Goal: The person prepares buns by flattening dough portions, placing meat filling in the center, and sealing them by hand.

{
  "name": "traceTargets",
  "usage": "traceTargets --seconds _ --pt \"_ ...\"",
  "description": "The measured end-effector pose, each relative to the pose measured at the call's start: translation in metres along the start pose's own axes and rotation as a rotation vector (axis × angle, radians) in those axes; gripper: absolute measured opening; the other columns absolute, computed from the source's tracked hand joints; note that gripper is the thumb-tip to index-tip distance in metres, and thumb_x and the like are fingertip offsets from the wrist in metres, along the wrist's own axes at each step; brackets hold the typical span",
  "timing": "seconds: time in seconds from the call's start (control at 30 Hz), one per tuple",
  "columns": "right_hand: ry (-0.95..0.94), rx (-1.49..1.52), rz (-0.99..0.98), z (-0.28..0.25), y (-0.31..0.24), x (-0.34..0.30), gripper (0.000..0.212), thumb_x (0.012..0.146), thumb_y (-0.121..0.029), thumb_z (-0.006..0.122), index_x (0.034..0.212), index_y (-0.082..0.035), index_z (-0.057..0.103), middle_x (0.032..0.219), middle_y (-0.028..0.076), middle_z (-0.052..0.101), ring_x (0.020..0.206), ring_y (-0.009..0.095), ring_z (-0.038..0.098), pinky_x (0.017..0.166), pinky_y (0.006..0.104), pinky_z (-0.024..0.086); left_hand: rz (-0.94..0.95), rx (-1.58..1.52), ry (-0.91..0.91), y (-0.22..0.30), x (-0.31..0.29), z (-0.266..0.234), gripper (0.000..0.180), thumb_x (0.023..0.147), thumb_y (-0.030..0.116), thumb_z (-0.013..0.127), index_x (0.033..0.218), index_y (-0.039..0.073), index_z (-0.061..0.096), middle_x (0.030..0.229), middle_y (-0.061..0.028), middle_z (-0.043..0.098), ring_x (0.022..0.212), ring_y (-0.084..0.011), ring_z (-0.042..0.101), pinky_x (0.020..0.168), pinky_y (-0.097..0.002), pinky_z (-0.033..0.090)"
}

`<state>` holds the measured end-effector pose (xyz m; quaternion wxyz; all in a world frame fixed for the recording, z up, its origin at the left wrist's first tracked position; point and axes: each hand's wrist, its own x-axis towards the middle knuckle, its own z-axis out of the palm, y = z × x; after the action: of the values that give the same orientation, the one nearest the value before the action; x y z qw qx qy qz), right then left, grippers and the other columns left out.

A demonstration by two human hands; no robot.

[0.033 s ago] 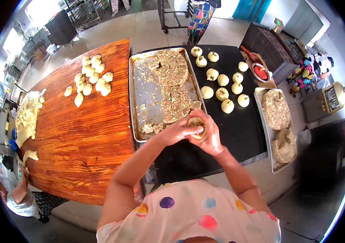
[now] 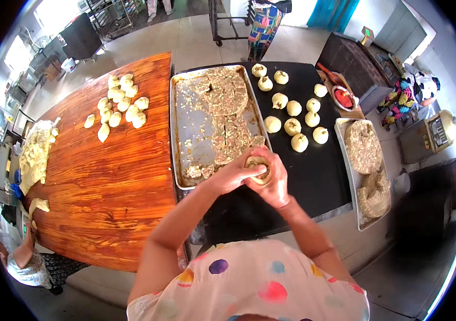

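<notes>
A round piece of dough (image 2: 263,179) with crumbly filling inside is cupped between my hands, its top still open. My left hand (image 2: 232,175) holds it from the left, thumb laid across the opening. From the right, my right hand (image 2: 275,184) wraps its fingers around the dough's side. Both are over the near right corner of a metal tray (image 2: 191,128). Speckled minced filling (image 2: 230,99) covers much of that tray's right side. Several round filled buns (image 2: 293,108) with gathered tops sit on the black tabletop (image 2: 311,176) beyond my hands.
Left is a wooden table (image 2: 115,187) with small dough pieces (image 2: 118,96) and a large dough sheet (image 2: 38,155). A second tray (image 2: 352,182) holds filling at right, near a bowl of red stuff (image 2: 343,97). A co-worker's arm (image 2: 24,249) reaches in at lower left.
My hands and the dough between them have shifted very slightly left. The grip looks the same.
</notes>
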<state>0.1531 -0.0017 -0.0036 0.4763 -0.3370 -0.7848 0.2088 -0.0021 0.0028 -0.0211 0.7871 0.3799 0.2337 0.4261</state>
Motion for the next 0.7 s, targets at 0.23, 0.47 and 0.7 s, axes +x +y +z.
traceTargets --seconds 0.23,0.47,0.7 --pt "-0.343 0.185 0.07 -0.024 0.005 0.005 0.127 0.061 -0.015 0.092 0.155 -0.005 0.007 0.145 0.019 0.044 0.133 0.036 0.046 0.108 0.0433 0.039 -0.029 -0.21 0.159 0.003 -0.013 0.009 0.041 0.104 0.027 0.047 0.139 0.006 0.043 0.133 -0.0099 0.053 0.122 -0.0202 0.054 0.105 -0.0378 0.044" --pt "-0.033 -0.036 0.029 -0.002 0.002 0.001 0.083 0.065 -0.016 0.089 0.134 -0.002 0.045 0.127 0.017 0.057 0.119 0.034 0.055 0.101 0.0428 0.045 0.156 -0.298 0.089 -0.015 -0.002 0.013 0.041 0.105 0.029 0.044 0.139 0.006 0.044 0.132 -0.0077 0.054 0.122 -0.0179 0.054 0.104 -0.0363 0.044" --pt "-0.196 -0.001 -0.081 -0.023 0.003 0.012 0.081 0.061 -0.016 0.089 0.13 -0.004 0.048 0.125 0.014 0.058 0.12 0.032 0.056 0.109 0.0518 0.04 0.028 0.276 0.098 0.001 -0.002 0.019 0.043 0.106 0.026 0.043 0.142 0.004 0.04 0.131 -0.0051 0.053 0.122 -0.0128 0.051 0.104 -0.0311 0.042"
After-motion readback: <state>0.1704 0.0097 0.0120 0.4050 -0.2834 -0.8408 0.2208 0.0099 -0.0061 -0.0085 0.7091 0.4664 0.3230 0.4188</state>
